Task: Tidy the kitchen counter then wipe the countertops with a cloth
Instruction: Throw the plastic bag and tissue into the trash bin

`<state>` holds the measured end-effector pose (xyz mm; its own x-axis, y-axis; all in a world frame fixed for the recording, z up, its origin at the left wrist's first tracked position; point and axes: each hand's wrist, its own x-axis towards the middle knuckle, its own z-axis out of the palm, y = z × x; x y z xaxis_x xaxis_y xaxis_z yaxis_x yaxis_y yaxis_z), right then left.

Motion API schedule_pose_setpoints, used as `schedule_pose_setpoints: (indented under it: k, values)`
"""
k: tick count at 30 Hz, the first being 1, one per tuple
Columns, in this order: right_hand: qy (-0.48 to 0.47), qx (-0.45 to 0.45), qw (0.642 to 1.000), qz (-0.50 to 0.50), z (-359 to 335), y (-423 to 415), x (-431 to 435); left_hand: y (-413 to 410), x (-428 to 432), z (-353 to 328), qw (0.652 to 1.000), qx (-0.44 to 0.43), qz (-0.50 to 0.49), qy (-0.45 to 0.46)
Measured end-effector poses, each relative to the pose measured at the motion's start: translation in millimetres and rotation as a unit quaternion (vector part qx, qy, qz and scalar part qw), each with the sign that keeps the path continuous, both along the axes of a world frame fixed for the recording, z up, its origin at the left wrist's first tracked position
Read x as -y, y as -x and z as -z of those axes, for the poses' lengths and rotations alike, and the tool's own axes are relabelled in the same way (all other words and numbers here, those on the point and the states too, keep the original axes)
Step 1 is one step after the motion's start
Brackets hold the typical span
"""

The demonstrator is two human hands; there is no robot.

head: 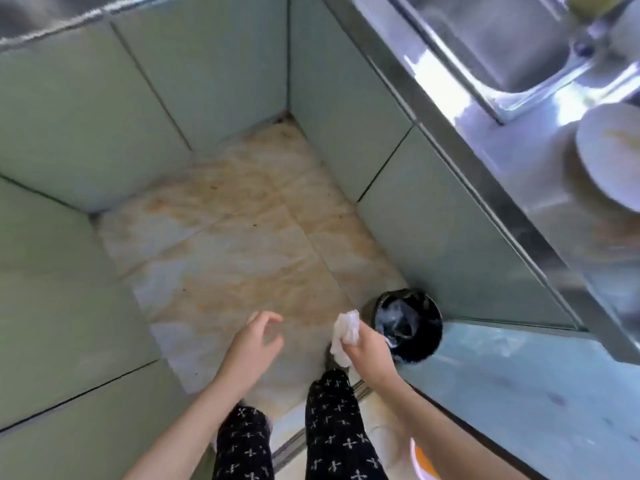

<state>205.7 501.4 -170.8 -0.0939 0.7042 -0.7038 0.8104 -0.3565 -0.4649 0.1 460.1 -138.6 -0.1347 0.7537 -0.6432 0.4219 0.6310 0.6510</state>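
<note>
My right hand (369, 349) grips a crumpled white tissue (344, 336) low over the floor, just left of a round black bin (410, 329) lined with a dark bag. My left hand (251, 342) hovers beside it, empty, with its fingers loosely curved. The steel countertop (540, 188) runs along the right, with a white plate (613, 157) on it and the sink (498, 46) further back.
Pale green cabinet doors (69, 133) wall in a narrow strip of beige tiled floor (235, 244) on the left, far end and right. My legs in black patterned trousers (332, 427) stand at the bottom. A pale green object (588, 5) shows beyond the sink.
</note>
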Motion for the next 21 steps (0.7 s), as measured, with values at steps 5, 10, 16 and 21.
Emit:
schedule_pose_setpoints:
  k: [5, 10, 16, 21]
  values:
    - [0.015, 0.084, 0.981, 0.172, 103, -116, -32, -73, -63, 89, 0.992, -0.002, 0.121, 0.025]
    - [0.096, 0.137, 0.944, 0.284, 196, -177, -53, -110, -112, 164, 0.991, 0.018, 0.125, 0.035]
    - [0.155, 0.116, 0.901, 0.389, 294, -213, -58, -135, -150, 240, 0.979, 0.001, 0.197, 0.058]
    - [0.131, 0.082, 0.891, 0.427, 307, -229, -68, -148, -178, 256, 0.964, -0.017, 0.257, 0.058]
